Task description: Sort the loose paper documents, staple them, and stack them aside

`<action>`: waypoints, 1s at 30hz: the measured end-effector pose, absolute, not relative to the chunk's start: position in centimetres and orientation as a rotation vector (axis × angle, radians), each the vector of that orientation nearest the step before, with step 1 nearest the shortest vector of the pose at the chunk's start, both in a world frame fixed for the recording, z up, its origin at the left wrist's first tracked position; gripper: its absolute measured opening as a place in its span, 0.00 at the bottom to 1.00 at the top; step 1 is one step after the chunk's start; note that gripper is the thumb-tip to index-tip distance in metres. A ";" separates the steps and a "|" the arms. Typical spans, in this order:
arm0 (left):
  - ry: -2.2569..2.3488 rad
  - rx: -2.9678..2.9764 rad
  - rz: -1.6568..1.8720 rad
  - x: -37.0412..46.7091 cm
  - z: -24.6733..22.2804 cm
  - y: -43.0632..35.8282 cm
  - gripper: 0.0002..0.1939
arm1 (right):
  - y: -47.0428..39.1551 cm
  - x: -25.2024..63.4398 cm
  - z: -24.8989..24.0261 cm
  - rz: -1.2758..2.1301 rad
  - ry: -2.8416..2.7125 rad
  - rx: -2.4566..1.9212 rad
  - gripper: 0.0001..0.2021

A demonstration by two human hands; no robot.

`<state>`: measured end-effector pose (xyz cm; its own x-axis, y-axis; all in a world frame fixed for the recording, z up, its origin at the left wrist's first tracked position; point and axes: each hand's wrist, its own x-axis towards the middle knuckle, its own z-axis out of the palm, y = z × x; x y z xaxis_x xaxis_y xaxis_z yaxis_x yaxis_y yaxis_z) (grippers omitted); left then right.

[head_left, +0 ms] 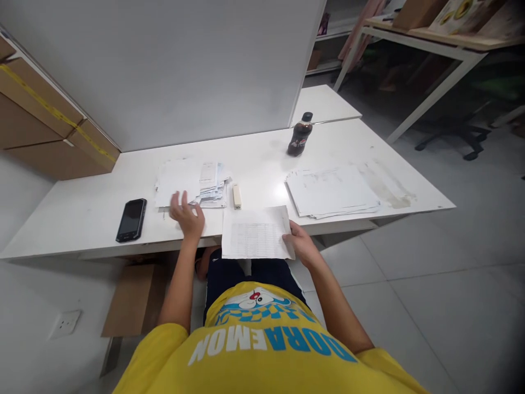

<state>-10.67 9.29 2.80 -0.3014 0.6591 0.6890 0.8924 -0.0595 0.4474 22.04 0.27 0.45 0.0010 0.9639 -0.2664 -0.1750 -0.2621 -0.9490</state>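
White desk [262, 158]: R hand [301, 241] pinches 1 printed sheet [257, 235]; L hand [187, 216] empty, fingers loosely spread; 1 Pepsi btl [300, 134] beyond grip.

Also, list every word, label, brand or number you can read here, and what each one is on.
"DORAEMON", upside down in this view: yellow T-shirt.
Too small or blurred to read: the table print on the sheet in the right hand, the slips, the right paper stack, the bottle label, the mark on the phone, the yellow tape.
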 end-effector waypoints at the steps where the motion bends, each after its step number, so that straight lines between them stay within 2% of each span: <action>1: -1.912 -1.808 -1.249 -10.0 2.4 8.7 0.26 | 0.4 22.1 0.7 1.466 -0.942 -1.289 0.27; 4: -1.787 -2.155 -1.133 -8.1 1.4 7.1 0.21 | 1.2 22.3 1.4 1.453 -0.986 -1.364 0.28; 9: -1.567 -2.554 -0.750 -6.5 1.5 5.9 0.22 | 3.9 22.9 2.2 1.229 -1.206 -1.522 0.28; 12: -1.551 -2.618 -0.621 -6.4 1.8 5.8 0.21 | 4.9 23.1 2.8 1.099 -1.356 -1.633 0.30; 17: -1.620 -2.624 -0.547 -6.4 2.0 5.6 0.19 | 4.9 23.1 3.3 1.083 -1.505 -1.617 0.33; 23: -1.596 -2.638 -0.477 -6.3 2.4 5.4 0.24 | 5.0 23.1 2.6 1.042 -1.414 -1.687 0.34; 26: -1.566 -2.686 -0.418 -6.3 2.6 5.3 0.24 | 5.0 23.2 2.6 0.850 -1.451 -1.723 0.36; 30: -1.518 -2.756 -0.371 -6.3 2.5 5.4 0.26 | 5.0 22.2 3.6 0.405 -1.518 -1.691 0.31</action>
<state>-6.31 5.41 2.54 0.5133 0.8367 0.1911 0.8305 -0.5404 0.1351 22.23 4.96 3.55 0.2256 0.9355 0.2719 0.6759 0.0507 -0.7352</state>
